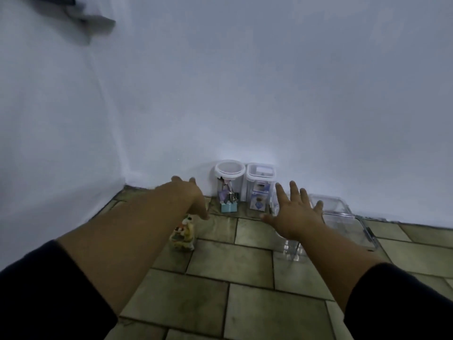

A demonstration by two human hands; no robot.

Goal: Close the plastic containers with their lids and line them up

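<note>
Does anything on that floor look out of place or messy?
Yes. Two white-lidded containers stand neatly against the wall, but clear plastic containers beside the right hand sit jumbled, out of that row, and a colourful packet lies alone near the left hand.

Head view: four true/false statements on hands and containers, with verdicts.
1. The left hand and right hand hold nothing. True.
2. The round-lid container stands left of the square-lid container. True.
3. Both stand mid-floor, far from the wall. False: they stand at the wall.
4. The right hand grips the square-lid container. False: its fingers are spread, gripping nothing, in front of the clear box.
</note>
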